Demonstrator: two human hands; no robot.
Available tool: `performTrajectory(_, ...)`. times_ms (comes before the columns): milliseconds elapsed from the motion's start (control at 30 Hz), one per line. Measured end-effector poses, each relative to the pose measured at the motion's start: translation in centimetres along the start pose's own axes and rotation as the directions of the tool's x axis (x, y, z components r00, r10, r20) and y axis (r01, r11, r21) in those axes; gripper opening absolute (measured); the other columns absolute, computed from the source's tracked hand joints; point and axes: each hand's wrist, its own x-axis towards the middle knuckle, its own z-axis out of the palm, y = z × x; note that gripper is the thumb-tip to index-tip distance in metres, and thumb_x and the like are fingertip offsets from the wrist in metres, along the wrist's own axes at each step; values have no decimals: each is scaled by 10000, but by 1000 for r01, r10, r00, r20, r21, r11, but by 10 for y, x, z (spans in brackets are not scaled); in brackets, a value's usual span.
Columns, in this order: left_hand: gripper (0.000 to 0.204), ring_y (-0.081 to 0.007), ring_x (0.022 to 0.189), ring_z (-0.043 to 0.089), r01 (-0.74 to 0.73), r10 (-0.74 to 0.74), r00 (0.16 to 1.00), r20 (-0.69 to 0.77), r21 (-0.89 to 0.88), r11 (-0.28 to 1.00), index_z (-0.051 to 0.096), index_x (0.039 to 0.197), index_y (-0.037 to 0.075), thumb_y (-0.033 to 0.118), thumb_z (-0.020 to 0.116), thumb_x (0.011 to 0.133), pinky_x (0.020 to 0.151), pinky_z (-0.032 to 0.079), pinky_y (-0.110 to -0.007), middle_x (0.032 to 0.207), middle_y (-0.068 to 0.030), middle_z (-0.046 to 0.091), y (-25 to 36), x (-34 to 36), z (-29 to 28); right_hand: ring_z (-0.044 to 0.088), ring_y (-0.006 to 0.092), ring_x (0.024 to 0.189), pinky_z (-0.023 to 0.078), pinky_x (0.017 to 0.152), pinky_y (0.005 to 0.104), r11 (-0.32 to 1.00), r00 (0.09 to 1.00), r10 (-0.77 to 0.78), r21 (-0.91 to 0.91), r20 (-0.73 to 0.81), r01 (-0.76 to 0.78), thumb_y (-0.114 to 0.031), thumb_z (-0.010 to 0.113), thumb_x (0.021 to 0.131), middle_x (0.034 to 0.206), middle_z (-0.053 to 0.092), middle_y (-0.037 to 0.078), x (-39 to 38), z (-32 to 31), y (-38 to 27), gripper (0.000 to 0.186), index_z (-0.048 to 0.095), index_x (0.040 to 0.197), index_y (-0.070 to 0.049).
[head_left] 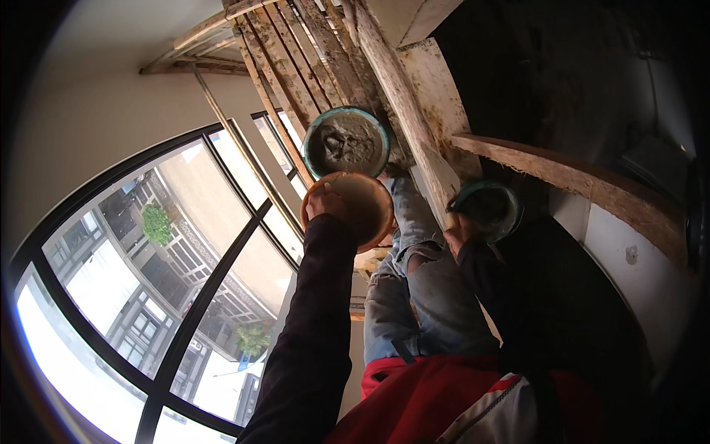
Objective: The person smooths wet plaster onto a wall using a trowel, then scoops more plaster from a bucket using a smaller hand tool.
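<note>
My left hand (323, 200) grips an orange bowl (364, 211), whose inside looks mostly bare and dusty. Just above it, a teal-rimmed bowl (345, 135) full of wet grey mortar rests on rough planks. At the right, my right hand (458, 231) is closed on a short pale handle, apparently of a tool, beside another teal pail (494, 207) with a dark interior. What the handle belongs to is hard to make out. My legs in torn jeans lie between the two hands.
Mortar-stained planks (288, 59) form a raised platform. A long timber (392, 89) runs alongside, and a rough beam (562, 166) crosses a dark opening at right. A thin pole (225, 122) stands before a large window (170, 281) showing a street far below.
</note>
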Motion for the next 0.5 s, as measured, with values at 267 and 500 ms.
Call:
performTrajectory(267, 366, -337, 980, 656, -35, 29, 998, 62, 96, 995, 709, 986, 74, 320, 438, 971, 851, 500, -437, 957, -173, 702, -11, 31, 9, 465, 148, 469, 400, 430, 345, 998, 998, 63, 0, 32, -63, -26, 619, 752, 692, 505, 39, 3, -8, -5, 329, 557, 1061, -118)
performTrajectory(500, 390, -331, 984, 655, -5, 5, 1000, 31, -18, 1000, 697, 1023, 70, 339, 417, 987, 861, 497, -441, 983, -154, 703, -8, 43, 5, 480, 148, 466, 402, 414, 330, 1000, 1000, 24, -19, -14, -25, -38, 619, 755, 684, 508, 40, 3, -3, -5, 353, 561, 1092, -124)
